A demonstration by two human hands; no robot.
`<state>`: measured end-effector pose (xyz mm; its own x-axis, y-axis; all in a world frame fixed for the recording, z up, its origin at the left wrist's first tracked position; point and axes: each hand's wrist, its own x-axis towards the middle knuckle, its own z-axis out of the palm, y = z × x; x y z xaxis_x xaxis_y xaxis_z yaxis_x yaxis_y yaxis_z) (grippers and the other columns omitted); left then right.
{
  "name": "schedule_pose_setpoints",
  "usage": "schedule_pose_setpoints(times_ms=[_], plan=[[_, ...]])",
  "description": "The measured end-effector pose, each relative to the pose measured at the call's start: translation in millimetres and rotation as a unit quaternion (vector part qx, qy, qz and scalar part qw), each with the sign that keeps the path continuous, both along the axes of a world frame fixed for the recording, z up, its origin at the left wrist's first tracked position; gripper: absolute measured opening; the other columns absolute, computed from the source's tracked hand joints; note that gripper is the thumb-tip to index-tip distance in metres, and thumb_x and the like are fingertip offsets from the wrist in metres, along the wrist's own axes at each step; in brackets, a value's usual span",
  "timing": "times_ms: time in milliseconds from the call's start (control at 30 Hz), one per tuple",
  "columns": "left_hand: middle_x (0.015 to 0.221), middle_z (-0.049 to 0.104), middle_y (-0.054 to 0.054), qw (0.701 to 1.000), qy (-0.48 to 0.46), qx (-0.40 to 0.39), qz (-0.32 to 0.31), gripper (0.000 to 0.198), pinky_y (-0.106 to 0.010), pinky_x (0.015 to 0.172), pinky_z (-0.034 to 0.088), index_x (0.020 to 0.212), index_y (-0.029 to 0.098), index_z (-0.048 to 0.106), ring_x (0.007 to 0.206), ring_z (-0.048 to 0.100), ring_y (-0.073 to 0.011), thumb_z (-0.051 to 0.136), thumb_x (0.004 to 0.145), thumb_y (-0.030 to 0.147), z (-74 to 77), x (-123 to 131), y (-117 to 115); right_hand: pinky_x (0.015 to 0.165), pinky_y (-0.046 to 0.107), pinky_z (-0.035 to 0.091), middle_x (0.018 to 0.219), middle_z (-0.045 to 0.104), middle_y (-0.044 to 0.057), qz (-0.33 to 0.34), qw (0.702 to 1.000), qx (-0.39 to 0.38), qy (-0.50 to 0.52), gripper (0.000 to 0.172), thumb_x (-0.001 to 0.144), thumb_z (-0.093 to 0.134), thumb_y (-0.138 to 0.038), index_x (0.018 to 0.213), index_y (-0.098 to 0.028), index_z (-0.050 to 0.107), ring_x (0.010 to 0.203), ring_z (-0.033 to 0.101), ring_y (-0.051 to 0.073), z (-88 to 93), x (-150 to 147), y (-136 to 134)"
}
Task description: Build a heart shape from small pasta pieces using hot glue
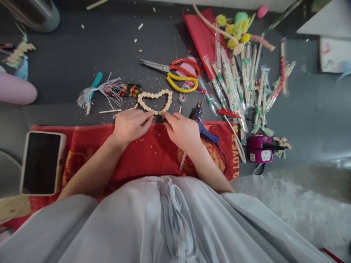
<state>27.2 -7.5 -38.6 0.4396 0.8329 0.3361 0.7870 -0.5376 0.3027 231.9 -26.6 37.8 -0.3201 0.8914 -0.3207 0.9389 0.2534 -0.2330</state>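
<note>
A heart-shaped frame of small pale wooden pieces [169, 98] lies on the dark table at the front edge of a red towel. My left hand [133, 124] is closed, its thumb and fingers pinched at the frame's lower left edge. On the other side, my right hand [184, 131] has its fingertips at the lower right edge, thumb tucked below. The fingers partly cover the frame's bottom. Close to my right wrist lies a blue glue gun [207, 133]. Scissors with red and yellow handles [182, 73] rest just beyond the frame.
Wrapped chopsticks [230, 80] spread at the right, near a red packet [194, 31]. A purple power socket block [260, 149] sits by the towel's right end. A phone [41, 162] lies on the left of the red towel [137, 157]. Stick scraps [140, 26] dot the table.
</note>
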Motion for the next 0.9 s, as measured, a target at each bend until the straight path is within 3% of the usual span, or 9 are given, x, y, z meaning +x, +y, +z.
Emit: schedule_pose_setpoints(times_ms=[433, 733, 900], plan=[[0.068, 0.077, 0.001, 0.994, -0.005, 0.102, -0.036, 0.033, -0.026, 0.053, 0.043, 0.094, 0.021, 0.082, 0.057, 0.069, -0.0130, 0.052, 0.107, 0.029, -2.0, 1.2, 2.4, 0.077, 0.030, 0.055, 0.129, 0.072, 0.012, 0.032, 0.996, -0.048, -0.062, 0.057, 0.110, 0.028, -0.021, 0.166, -0.018, 0.038, 0.107, 0.074, 0.021, -7.4, -10.8, -6.5], [0.072, 0.076, -0.002, 0.996, 0.084, -0.006, -0.004, 0.043, -0.030, 0.059, 0.043, 0.092, 0.027, 0.080, 0.062, 0.066, -0.0165, 0.042, 0.109, 0.035, 1.0, 2.7, 0.7, 0.076, 0.028, 0.055, 0.124, 0.075, 0.012, 0.032, 0.996, -0.061, -0.056, 0.059, 0.110, 0.026, -0.018, 0.168, -0.017, 0.033, 0.103, 0.075, 0.020, -9.7, -11.5, -8.3], [0.063, 0.070, -0.001, 0.994, 0.104, 0.031, -0.019, 0.044, -0.030, 0.055, 0.038, 0.084, 0.024, 0.078, 0.057, 0.061, -0.0155, 0.041, 0.108, 0.030, 2.0, 3.6, 0.5, 0.076, 0.029, 0.056, 0.119, 0.078, 0.012, 0.036, 0.995, -0.078, -0.058, 0.061, 0.108, 0.027, -0.018, 0.169, -0.017, 0.030, 0.102, 0.077, 0.022, -8.7, -11.0, -7.9]])
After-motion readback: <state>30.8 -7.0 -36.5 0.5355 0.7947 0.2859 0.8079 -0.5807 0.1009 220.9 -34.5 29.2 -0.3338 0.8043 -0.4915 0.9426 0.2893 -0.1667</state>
